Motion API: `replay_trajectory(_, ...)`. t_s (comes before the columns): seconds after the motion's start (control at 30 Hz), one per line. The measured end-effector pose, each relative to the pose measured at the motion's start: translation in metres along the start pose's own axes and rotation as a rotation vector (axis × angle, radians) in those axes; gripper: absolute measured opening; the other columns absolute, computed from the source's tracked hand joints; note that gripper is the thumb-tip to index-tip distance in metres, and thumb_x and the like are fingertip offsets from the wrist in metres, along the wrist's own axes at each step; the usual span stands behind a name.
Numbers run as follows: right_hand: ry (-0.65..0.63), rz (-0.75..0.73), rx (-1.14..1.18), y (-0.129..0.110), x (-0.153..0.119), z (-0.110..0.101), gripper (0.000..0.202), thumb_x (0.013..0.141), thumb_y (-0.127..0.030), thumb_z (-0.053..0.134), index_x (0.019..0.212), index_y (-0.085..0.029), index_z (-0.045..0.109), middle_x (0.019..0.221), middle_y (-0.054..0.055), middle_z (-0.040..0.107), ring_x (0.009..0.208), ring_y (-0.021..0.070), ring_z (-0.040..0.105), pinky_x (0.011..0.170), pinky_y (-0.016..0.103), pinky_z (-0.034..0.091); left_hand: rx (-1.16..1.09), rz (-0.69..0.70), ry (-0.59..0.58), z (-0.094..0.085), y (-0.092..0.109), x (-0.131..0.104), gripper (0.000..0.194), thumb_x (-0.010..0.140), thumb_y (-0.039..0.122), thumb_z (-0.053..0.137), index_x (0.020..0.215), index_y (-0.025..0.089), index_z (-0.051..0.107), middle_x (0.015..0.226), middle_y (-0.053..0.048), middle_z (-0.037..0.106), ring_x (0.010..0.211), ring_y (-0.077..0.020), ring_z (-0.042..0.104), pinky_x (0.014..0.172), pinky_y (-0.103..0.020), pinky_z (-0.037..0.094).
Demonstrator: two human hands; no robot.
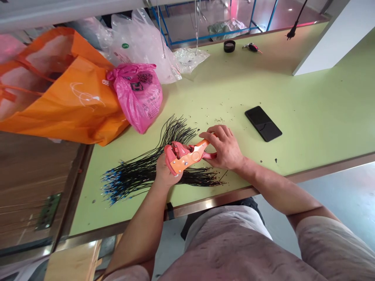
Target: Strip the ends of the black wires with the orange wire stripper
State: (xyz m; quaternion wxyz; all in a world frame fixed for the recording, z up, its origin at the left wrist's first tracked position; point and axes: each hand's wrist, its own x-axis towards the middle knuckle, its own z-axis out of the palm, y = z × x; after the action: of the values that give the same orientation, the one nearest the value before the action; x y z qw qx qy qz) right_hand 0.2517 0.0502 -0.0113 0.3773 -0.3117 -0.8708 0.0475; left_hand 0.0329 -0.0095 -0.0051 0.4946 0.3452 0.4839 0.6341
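A worker's right hand (pixel 230 151) grips the spread handles of an orange-and-red wire stripper (pixel 191 157) above a green tabletop (pixel 211 88), its fingers wrapped around both, a hold that probably lets 1 hand squeeze them. The left hand (pixel 164 175) sits beneath the tool's head, apparently to bring wire or support to the jaws; whether its hidden fingers are clenched on anything, the view cannot tell. Black wires (pixel 140 171) lie on the table around and under that hand, blue-tipped ends (pixel 113 185) gathered at left and the others spread in 2 groups, an arrangement that likely keeps strands within easy reach. Small scraps (pixel 219 120) dot the surface beyond the tool. A phone (pixel 263 123) lies flat to the right, while a pink bag (pixel 140 97) and an orange bag (pixel 84 103) stand at the far left, seemingly clear of the working hands.
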Motion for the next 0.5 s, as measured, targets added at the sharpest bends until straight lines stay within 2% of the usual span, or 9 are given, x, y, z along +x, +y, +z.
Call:
replay_trajectory(0.13, -0.032, 0.013, 0.023, 0.001, 0.000, 0.000, 0.062, 0.110, -0.071, 0.048, 0.141, -0.021, 0.066, 0.123, 0.015, 0.066, 0.111, 0.0307, 0.057, 0.097, 0.047, 0.049, -0.017, -0.011, -0.028, -0.001, 0.000, 0.001, 0.052, 0.072, 0.076, 0.084, 0.070, 0.026, 0.072, 0.078, -0.013, 0.080, 0.077, -0.0367, 0.082, 0.066, -0.047, 0.070)
replay_trajectory(0.27, -0.062, 0.007, 0.036, 0.001, -0.001, 0.000, 0.060, 0.110, -0.069, 0.052, 0.142, -0.020, 0.067, 0.120, 0.014, 0.067, 0.106, 0.0293, 0.056, 0.095, 0.046, 0.051, -0.006, -0.011, 0.005, -0.009, -0.005, 0.002, 0.042, 0.078, 0.066, 0.084, 0.074, 0.026, 0.073, 0.079, -0.013, 0.080, 0.079, -0.0358, 0.081, 0.069, -0.045, 0.070)
replay_trajectory(0.37, -0.057, -0.002, 0.036, 0.000, 0.000, -0.001, 0.058, 0.109, -0.065, 0.055, 0.141, -0.018, 0.067, 0.116, 0.014, 0.067, 0.102, 0.0284, 0.057, 0.092, 0.045, 0.052, -0.004, -0.024, 0.030, -0.014, -0.007, 0.003, 0.035, 0.081, 0.059, 0.082, 0.076, 0.025, 0.074, 0.084, -0.014, 0.080, 0.089, -0.0379, 0.082, 0.075, -0.047, 0.071)
replay_trajectory(0.5, -0.064, -0.001, 0.043, -0.003, 0.001, -0.004, 0.053, 0.106, -0.059, 0.059, 0.140, -0.018, 0.068, 0.113, 0.013, 0.068, 0.098, 0.0273, 0.056, 0.088, 0.044, 0.053, -0.010, -0.043, 0.058, -0.014, -0.005, 0.001, 0.030, 0.079, 0.053, 0.083, 0.074, 0.024, 0.073, 0.082, -0.014, 0.077, 0.093, -0.0393, 0.082, 0.080, -0.050, 0.071)
